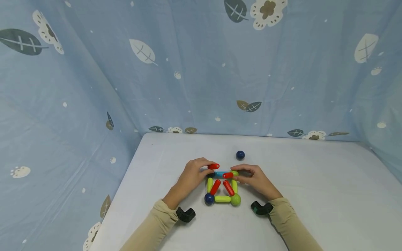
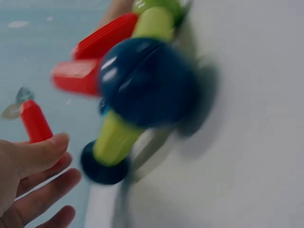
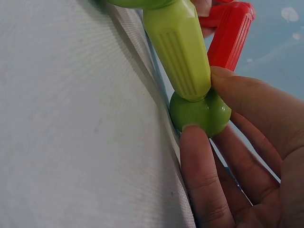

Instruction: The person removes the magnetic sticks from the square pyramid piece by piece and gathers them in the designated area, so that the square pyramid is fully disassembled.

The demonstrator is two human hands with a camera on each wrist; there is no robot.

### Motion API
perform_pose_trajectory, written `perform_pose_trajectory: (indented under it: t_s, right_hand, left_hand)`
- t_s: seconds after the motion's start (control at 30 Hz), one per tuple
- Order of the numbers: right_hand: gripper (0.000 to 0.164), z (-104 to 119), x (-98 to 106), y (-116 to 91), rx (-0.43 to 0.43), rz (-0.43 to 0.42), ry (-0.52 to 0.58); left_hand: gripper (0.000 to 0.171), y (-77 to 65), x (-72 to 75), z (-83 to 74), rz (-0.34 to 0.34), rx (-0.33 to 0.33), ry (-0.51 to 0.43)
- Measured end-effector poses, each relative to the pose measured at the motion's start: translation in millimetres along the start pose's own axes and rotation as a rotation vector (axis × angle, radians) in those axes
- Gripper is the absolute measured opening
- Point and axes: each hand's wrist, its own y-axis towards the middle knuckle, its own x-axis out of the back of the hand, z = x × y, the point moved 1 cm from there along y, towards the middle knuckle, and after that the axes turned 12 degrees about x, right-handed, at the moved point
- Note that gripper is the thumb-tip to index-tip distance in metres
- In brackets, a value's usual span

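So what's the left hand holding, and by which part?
The left hand pinches a short, glossy red rod partway along its length, with one end sticking out.

L grip (image 1: pixel 191 174) pinches red rod (image 1: pixel 214 166) — R grip (image 1: pixel 255 179) holds far grn ball (image 1: pixel 235 173).

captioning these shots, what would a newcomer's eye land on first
Probably the bright square ball-and-rod frame on the white table, with two red rods slanting up from its near corners. Next, the left hand pinching another red rod by the far-left corner, and the right hand gripping the far-right green ball. A lone navy ball sits beyond the frame.
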Motion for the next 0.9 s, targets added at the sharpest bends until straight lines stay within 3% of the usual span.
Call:
perform_pose_trajectory:
  t_s: [0.2, 0.33, 0.43, 0.63, 0.9]
  right_hand:
    - [0.034, -2, -4, -1, -0.03, 0.008, 0.002]
    - [0.035, -3, -6, -1, -0.04, 0.014, -0.003]
    - [0.035, -2, -5, 0, -0.038, 0.01, -0.016]
    - [0.035, 1, -2, 0, -0.029, -0.001, -0.043]
    - [0.032, 2, -1, 0, -0.025, -0.001, -0.028]
  left_hand:
    - [0.036, 1.6, 25.2, 21.7, -0.066, 0.138, 0.04]
    - [0.034, -1.5, 42.3, 41.2, -0.047, 0.263, 0.075]
    - [0.029, -1.5, 51.9, 55.6, -0.022, 0.318, 0.101]
    - [0.022, 4.2, 63.1, 74.8, -0.005, 0.278, 0.125]
    - [0.02, 7.0, 62.3, 81.5, 0.015, 0.257, 0.181]
